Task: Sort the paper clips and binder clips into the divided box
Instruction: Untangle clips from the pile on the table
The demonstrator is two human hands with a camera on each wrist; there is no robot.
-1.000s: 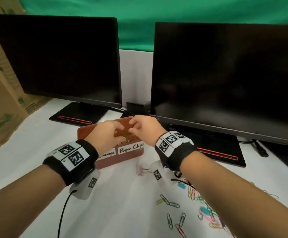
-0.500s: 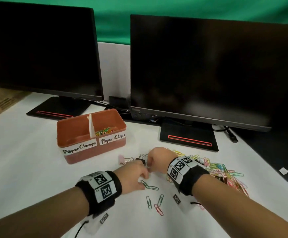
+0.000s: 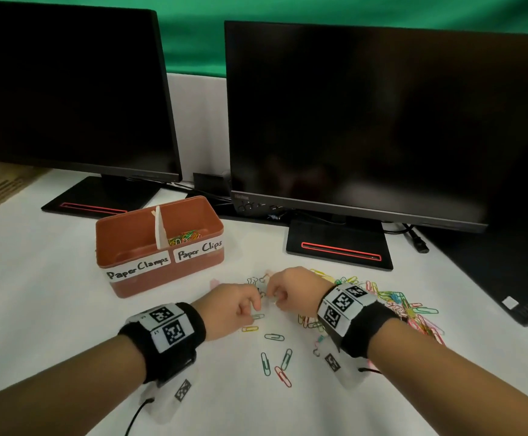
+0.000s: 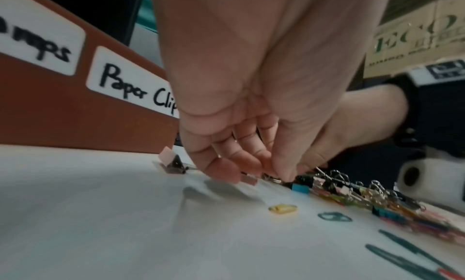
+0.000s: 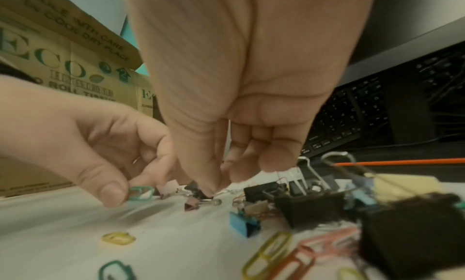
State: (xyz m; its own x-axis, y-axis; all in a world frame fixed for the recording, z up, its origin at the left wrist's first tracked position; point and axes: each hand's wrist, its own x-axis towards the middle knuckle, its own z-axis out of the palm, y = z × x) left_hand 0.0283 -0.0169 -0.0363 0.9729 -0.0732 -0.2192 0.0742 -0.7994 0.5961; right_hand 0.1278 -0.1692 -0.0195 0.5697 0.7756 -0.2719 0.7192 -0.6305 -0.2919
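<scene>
Item: my left hand (image 3: 231, 306), fingers curled, pinching a green wire paper clip (image 5: 141, 192) for the brown divided plastic box (image 3: 124, 278). My right hand (image 3: 291, 291) pinches a small black binder clip (image 5: 203, 193) (wire handle easiest to lift).

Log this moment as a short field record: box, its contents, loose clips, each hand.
box: divided box, labelled Paper Clamps on its left half and Paper Clips on its right
contents: coloured paper clips in the right compartment
loose clips: pile on the table, right of the box
left hand: fingers curled, at a green paper clip
right hand: pinches a small binder clip
</scene>
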